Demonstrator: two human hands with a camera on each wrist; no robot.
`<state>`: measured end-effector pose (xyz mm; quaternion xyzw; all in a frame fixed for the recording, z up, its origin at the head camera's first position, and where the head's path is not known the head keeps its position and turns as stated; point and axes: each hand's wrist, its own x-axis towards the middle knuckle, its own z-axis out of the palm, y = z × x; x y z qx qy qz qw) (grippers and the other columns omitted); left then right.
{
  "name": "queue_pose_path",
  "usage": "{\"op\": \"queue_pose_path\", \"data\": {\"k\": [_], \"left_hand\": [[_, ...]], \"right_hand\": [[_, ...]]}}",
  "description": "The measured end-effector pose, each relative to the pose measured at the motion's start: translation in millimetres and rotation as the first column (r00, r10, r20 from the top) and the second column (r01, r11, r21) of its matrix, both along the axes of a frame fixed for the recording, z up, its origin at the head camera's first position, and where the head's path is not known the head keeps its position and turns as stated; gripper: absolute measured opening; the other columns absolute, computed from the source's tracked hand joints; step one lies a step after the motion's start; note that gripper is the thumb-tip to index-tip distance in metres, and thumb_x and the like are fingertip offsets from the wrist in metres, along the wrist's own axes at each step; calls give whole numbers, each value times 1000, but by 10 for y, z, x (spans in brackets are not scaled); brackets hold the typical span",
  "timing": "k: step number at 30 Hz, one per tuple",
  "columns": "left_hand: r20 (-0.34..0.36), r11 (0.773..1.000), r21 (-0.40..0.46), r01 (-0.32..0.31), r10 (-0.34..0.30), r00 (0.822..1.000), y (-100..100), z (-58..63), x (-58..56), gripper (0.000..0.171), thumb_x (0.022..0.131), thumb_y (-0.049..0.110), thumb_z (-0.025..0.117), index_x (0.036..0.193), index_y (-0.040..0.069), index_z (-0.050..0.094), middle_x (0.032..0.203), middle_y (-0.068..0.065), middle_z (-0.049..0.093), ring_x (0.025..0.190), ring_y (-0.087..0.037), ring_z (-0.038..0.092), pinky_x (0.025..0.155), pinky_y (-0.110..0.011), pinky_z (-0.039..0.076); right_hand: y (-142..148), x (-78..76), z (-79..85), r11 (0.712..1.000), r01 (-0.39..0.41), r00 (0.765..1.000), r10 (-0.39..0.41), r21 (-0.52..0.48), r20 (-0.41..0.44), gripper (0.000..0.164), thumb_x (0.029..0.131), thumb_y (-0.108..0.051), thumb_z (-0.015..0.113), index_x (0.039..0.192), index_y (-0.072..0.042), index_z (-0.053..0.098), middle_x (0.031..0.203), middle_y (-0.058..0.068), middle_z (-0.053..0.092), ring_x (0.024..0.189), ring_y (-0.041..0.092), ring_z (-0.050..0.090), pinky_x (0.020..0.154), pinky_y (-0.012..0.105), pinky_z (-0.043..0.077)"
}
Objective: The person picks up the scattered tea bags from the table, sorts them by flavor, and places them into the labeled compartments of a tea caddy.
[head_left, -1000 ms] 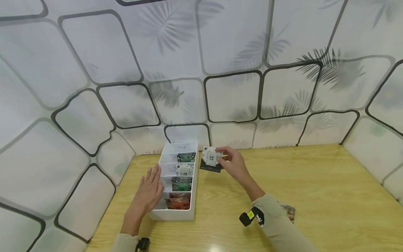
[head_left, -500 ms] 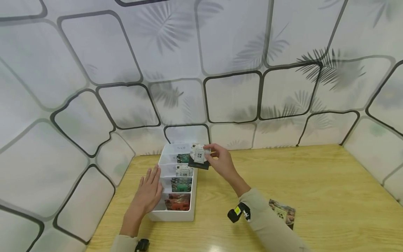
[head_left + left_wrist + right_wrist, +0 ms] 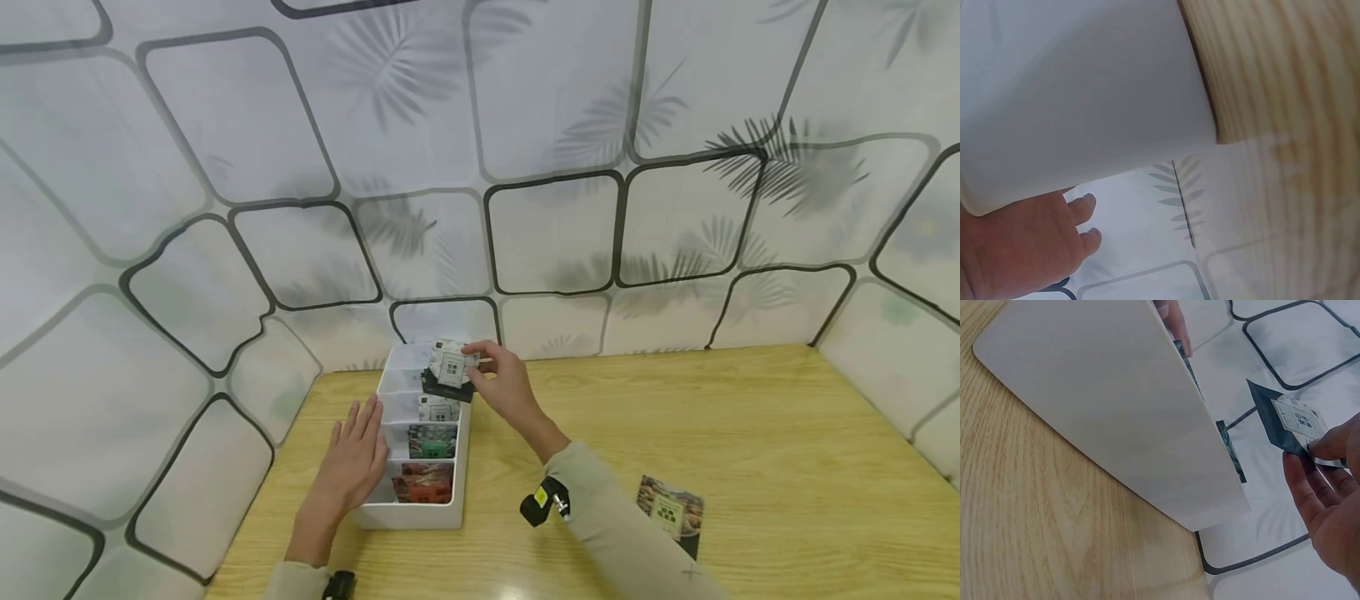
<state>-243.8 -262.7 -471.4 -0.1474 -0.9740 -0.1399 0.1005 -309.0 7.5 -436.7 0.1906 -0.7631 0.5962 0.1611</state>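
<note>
A white divided box (image 3: 408, 517) stands on the table, with small flat packets in its compartments: red packets (image 3: 423, 483) in the nearest, green packets (image 3: 432, 442) behind, then a white packet (image 3: 438, 409). My left hand (image 3: 349, 458) rests along the box's left edge with straight fingers; the left wrist view shows this hand (image 3: 1029, 247) beside the box wall (image 3: 1085, 94). Between thumb and fingers, my right hand (image 3: 508, 392) pinches a white-and-black packet (image 3: 451, 367) above the box's rear part. It hides most of the packets in that compartment. In the right wrist view the held packet (image 3: 1297, 422) is tilted.
A brown packet with a pale label (image 3: 670, 510) lies on the wooden table (image 3: 787, 450), right of my right forearm. Behind the box rises a patterned cloth wall (image 3: 555, 233), close to its back end. Another wall (image 3: 202, 492) stands to the left.
My right hand has carried the white-and-black packet leftward, from beside the box to over its rear part. The brown packet has come out from behind the sleeve. My left hand stays put.
</note>
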Motion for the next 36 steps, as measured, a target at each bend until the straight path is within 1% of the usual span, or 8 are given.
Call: {"op": "queue_pose_path", "data": {"k": [4,6,9,15,21,24,29,36], "left_hand": [[-20,1000,21,12,-11,1000,-10,-19,2,55,107,16,35,157,-7,31,166,-22,25,153,-46,17,117,-69,17],[-32,1000,24,16,-16,999,-10,-18,9,55,107,16,36,157,-8,32,165,-23,26,152,-47,19,117,-70,18],[-28,1000,17,12,-12,1000,1,-9,14,54,107,15,37,157,-8,32,165,-23,27,151,-48,20,117,-69,18],[0,1000,7,2,-2,1000,-12,-24,14,54,108,15,34,158,-6,29,167,-20,23,153,-45,17,119,-68,16],[-9,1000,3,2,-2,1000,-6,-12,22,55,108,16,35,158,-6,30,167,-20,24,153,-46,19,118,-68,17],[-13,1000,-4,0,0,1000,-9,-10,28,55,108,15,36,158,-6,31,166,-21,25,152,-46,20,118,-68,19],[-1,1000,-8,-4,4,1000,-10,1,30,55,108,15,36,158,-6,29,167,-21,24,153,-45,19,118,-67,19],[0,1000,-4,2,-2,1000,-3,1,17,55,108,14,37,158,-6,30,166,-21,25,153,-45,18,118,-68,19]], "right_hand": [[-79,-24,-39,1000,-1,1000,1,0,-21,25,95,2,68,117,-8,73,118,9,72,91,23,73,59,27,52],[-113,-39,-63,1000,1,999,-1,-3,-44,25,94,4,68,116,-7,73,117,10,72,91,23,74,62,28,54],[-154,-61,-114,1000,9,998,-9,4,-63,25,93,6,68,114,-6,73,116,10,73,89,23,73,68,28,57],[-227,-32,-182,999,-14,999,15,29,-37,25,94,4,67,116,-7,72,117,9,73,92,21,73,71,27,60],[-289,-9,-223,996,-22,999,26,87,-38,25,94,5,68,115,-8,73,116,7,73,93,20,72,74,24,59],[-301,16,-238,991,-44,998,48,126,-32,26,95,6,66,115,-8,73,117,7,73,97,22,72,77,25,59],[-286,50,-261,984,-85,996,89,155,-16,25,97,6,63,115,-8,72,118,7,72,105,22,69,83,29,59],[-247,44,-312,984,-103,992,112,144,-56,27,96,8,61,115,-7,72,118,8,71,111,25,66,95,48,55]]}}
